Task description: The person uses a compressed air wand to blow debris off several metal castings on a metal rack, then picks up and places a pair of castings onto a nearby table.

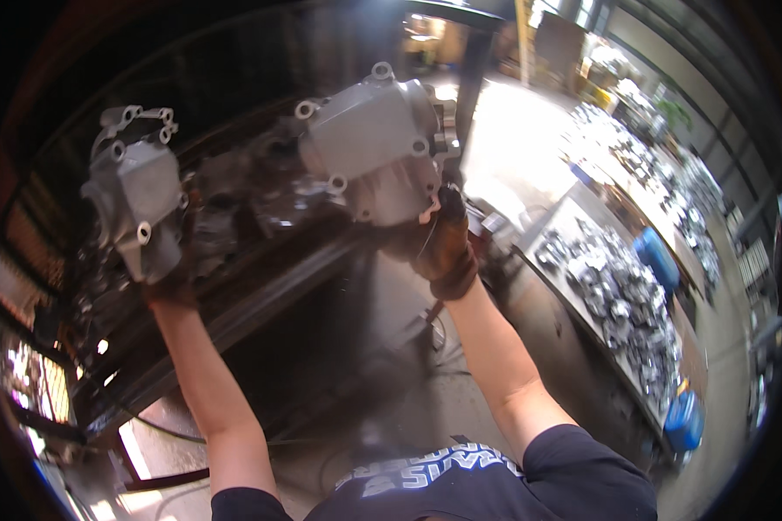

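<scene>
Two grey cast metal housings with round bolt lugs are held up over a dark metal bench. The smaller-looking left housing (150,187) rises above my left hand (172,286), which is closed on its lower end; the fingers are mostly in shadow behind it. The right housing (369,130) shows a broad flat face and several lugs. My right hand (450,247), in a dark, stained glove, grips this one at its lower right side. Some of the right fingers are hidden behind the casting.
Under and behind the housings runs the dark bench (261,282), with blurred metal parts on it. To the right, a table (558,217) carries a heap of small shiny metal parts (617,295). Blue containers (685,421) stand along its far side. More metal heaps lie beyond.
</scene>
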`<state>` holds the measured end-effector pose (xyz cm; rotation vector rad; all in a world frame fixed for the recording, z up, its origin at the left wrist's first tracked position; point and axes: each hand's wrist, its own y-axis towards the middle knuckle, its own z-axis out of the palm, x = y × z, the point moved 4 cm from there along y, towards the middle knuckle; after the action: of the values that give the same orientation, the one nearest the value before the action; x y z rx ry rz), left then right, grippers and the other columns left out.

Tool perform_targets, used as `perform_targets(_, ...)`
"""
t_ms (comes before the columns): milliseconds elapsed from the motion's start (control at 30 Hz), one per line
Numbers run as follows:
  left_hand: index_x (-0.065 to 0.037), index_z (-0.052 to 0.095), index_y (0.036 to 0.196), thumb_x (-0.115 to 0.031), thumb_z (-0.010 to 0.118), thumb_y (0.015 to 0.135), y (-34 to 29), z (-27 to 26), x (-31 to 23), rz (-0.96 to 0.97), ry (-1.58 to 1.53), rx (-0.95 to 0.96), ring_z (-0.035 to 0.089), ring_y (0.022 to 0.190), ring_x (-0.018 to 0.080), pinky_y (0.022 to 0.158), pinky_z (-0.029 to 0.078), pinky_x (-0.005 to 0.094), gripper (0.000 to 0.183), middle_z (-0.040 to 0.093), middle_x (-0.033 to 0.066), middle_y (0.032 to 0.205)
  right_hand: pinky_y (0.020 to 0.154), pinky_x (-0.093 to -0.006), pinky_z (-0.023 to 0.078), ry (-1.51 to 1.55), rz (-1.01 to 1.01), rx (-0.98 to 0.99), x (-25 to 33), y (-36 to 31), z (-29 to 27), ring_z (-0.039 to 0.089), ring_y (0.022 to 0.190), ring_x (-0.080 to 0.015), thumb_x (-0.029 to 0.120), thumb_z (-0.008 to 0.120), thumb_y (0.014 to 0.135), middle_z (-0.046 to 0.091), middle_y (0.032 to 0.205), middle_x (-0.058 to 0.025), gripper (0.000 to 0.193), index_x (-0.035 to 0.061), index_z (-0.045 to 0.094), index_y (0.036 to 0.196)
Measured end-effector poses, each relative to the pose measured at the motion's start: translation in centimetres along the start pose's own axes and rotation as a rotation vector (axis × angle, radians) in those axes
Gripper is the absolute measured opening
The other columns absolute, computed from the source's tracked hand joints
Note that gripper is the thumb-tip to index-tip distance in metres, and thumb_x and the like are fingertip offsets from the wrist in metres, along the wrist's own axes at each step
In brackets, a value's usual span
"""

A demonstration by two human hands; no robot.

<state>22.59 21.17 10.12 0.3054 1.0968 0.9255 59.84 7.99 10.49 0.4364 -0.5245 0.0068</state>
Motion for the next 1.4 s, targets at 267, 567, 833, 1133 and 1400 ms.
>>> perform_targets(267, -0.009, 0.035, 0.143, -0.038, 0.062, 0.09, -22.5, 13.4, -5.2, -0.471, -0.428, 0.337, 0.061, 0.101, 0.0326, 0.074, 0.059, 0.0405, 0.065, 0.052, 0.0194, 0.127, 0.083, -0.0403, 0.054, -0.017, -0.065, -0.208, 7.1, -22.9, -2.0, 0.049, 0.122, -0.031, 0.044, 0.068, 0.081, 0.043, 0.14, -0.0105, 0.075, 0.0137, 0.037, 0.142)
perform_targets(567, -0.003, 0.051, 0.129, -0.037, 0.046, 0.098, -57.0, 25.1, -10.2, -1.472, -0.844, 0.654, 0.062, 0.103, 0.0275, 0.099, 0.049, 0.0448, 0.046, 0.062, 0.0147, 0.111, 0.097, -0.0437, 0.049, 0.09, -0.383, -0.623, 16.9, -54.2, -2.3, 0.054, 0.12, -0.0291, 0.037, 0.067, 0.086, 0.049, 0.136, -0.0135, 0.072, 0.0043, 0.037, 0.142)
perform_targets(833, -0.002, 0.06, 0.108, -0.027, 0.056, 0.097, -76.0, 35.2, -16.9, -0.199, -0.245, 1.512, 0.063, 0.096, 0.0172, 0.083, 0.054, 0.0328, 0.027, 0.064, 0.0064, 0.101, 0.103, -0.0417, 0.046, -0.276, -0.871, -0.935, 21.8, -73.7, 1.3, 0.053, 0.124, -0.0283, 0.031, 0.06, 0.093, 0.049, 0.137, -0.019, 0.064, -0.0028, 0.036, 0.141)
perform_targets(1133, -0.005, 0.057, 0.118, -0.021, 0.068, 0.089, -90.8, 44.6, -18.9, -1.279, -0.481, 1.437, 0.062, 0.098, 0.0213, 0.092, 0.048, 0.0315, 0.035, 0.064, 0.0068, 0.105, 0.105, -0.0432, 0.042, -0.209, -1.051, -0.991, 31.6, -82.2, 1.3, 0.049, 0.125, -0.0255, 0.036, 0.061, 0.091, 0.046, 0.14, -0.0122, 0.067, 0.0079, 0.035, 0.146)
perform_targets(1400, -0.007, 0.055, 0.121, -0.01, 0.062, 0.092, -102.4, 56.3, -16.2, -0.357, -0.288, 1.955, 0.061, 0.095, 0.0174, 0.084, 0.054, 0.0327, 0.03, 0.062, 0.0061, 0.105, 0.104, -0.0401, 0.042, -0.099, -1.189, -1.22, 38.8, -95.8, -11.4, 0.046, 0.129, -0.0245, 0.043, 0.058, 0.092, 0.044, 0.145, -0.0094, 0.067, 0.0093, 0.037, 0.146)
